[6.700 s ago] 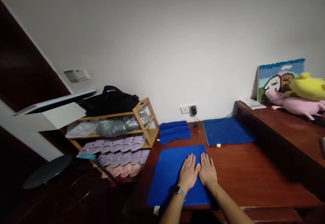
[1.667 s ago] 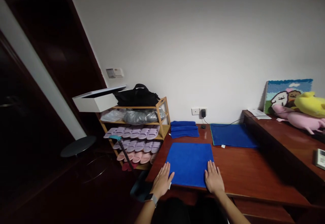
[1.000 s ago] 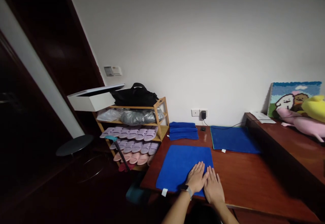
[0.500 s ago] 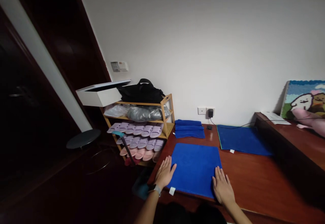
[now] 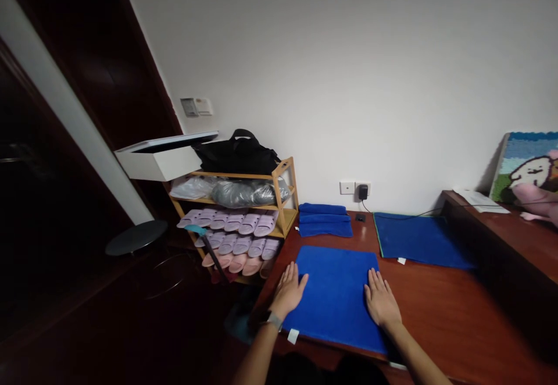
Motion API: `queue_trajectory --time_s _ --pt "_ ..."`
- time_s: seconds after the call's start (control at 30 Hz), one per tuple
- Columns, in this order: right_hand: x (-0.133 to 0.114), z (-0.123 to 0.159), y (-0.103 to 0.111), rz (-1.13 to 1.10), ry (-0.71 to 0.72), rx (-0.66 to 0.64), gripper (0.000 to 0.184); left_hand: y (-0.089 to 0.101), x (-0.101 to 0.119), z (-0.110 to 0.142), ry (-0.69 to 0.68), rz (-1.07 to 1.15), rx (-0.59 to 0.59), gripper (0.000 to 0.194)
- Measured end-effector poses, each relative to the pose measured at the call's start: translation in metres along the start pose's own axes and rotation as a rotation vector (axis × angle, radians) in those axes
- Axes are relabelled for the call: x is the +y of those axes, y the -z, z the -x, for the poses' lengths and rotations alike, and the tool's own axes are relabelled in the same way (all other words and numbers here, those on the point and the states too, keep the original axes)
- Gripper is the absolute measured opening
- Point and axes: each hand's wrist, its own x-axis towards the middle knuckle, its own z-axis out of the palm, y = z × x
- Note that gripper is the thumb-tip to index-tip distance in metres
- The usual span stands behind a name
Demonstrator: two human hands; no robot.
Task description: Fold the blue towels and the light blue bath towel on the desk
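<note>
A bright blue cloth (image 5: 335, 300) lies spread flat on the reddish-brown wooden desk (image 5: 429, 306), its white tag (image 5: 293, 336) at the near left corner. On its left edge rests my left hand (image 5: 289, 291), flat with the fingers stretched out. My right hand (image 5: 383, 300) lies flat over the right edge, fingers extended. Behind, a folded blue cloth (image 5: 325, 221) sits near the wall. To the right of that is another flat blue cloth (image 5: 422, 238) with a green edge and a white tag.
Left of the desk stands a wooden shoe rack (image 5: 285, 199) with rows of slippers (image 5: 242, 222), a black bag (image 5: 242, 153) and a white box (image 5: 159, 161). A round stool (image 5: 137, 238) is farther left. A black charger (image 5: 363, 192) is plugged into the wall, its cable trailing right.
Both hands have slid slightly away from me along the cloth's side edges. The camera view has shifted a little to the right.
</note>
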Motion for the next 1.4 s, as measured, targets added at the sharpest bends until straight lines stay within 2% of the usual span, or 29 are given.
queue_trajectory --time_s 0.07,0.17,0.23,0.27,0.3,0.37,0.53,0.63,0.7,0.9,1.0,1.07,1.13,1.2,1.23,1.33,1.4 --pt "0.0 0.001 0.001 0.018 -0.006 -0.002 0.067 -0.014 0.05 -0.006 -0.153 -0.003 0.085 0.08" --pt "0.001 0.001 0.003 0.04 0.005 -0.018 0.066 -0.046 0.126 -0.013 -0.457 0.038 0.07 0.07" --pt "0.001 0.0 0.003 0.046 0.018 -0.025 0.065 -0.063 0.156 -0.016 -0.514 0.063 0.022 0.069" --pt "0.001 0.0 0.004 0.044 0.019 -0.024 0.065 -0.068 0.161 -0.019 -0.505 0.064 0.001 0.07" --pt "0.001 0.0 0.004 0.036 0.016 -0.019 0.065 -0.069 0.159 -0.021 -0.479 0.056 -0.011 0.071" --pt "0.001 -0.001 0.005 0.007 0.005 -0.007 0.066 -0.063 0.137 -0.026 -0.404 0.015 -0.012 0.073" --pt "-0.003 0.0 0.008 -0.032 -0.007 -0.017 0.067 -0.02 0.036 -0.037 -0.119 -0.105 -0.006 0.079" --pt "-0.004 -0.001 0.01 -0.005 -0.023 -0.03 0.067 -0.008 -0.005 -0.039 -0.058 -0.116 0.034 0.079" --pt "-0.006 -0.006 0.012 0.011 -0.033 -0.019 0.068 -0.011 -0.016 -0.038 -0.07 -0.112 0.07 0.08" --pt "-0.005 -0.048 0.029 -0.026 -0.005 0.024 0.068 -0.03 -0.021 -0.042 -0.098 -0.143 0.141 0.078" --pt "0.001 -0.066 0.031 -0.045 0.017 -0.014 0.069 -0.029 -0.028 -0.045 -0.132 -0.174 0.177 0.076" --pt "0.005 -0.072 0.026 -0.053 0.028 -0.031 0.069 -0.024 -0.025 -0.047 -0.171 -0.191 0.248 0.075" --pt "0.007 -0.074 0.022 -0.063 0.039 -0.029 0.069 -0.018 -0.006 -0.05 -0.206 -0.186 0.35 0.074" --pt "0.009 -0.074 0.018 -0.074 0.044 -0.023 0.069 -0.016 0.03 -0.056 -0.255 -0.153 0.399 0.069" --pt "0.009 -0.074 0.017 -0.079 0.042 -0.021 0.069 -0.018 0.054 -0.06 -0.295 -0.13 0.381 0.067" --pt "0.009 -0.073 0.017 -0.087 0.044 -0.02 0.068 -0.035 0.124 -0.074 -0.445 -0.077 0.219 0.065" --pt "0.008 -0.073 0.018 -0.085 0.052 -0.023 0.068 -0.049 0.152 -0.085 -0.434 -0.058 0.127 0.067"
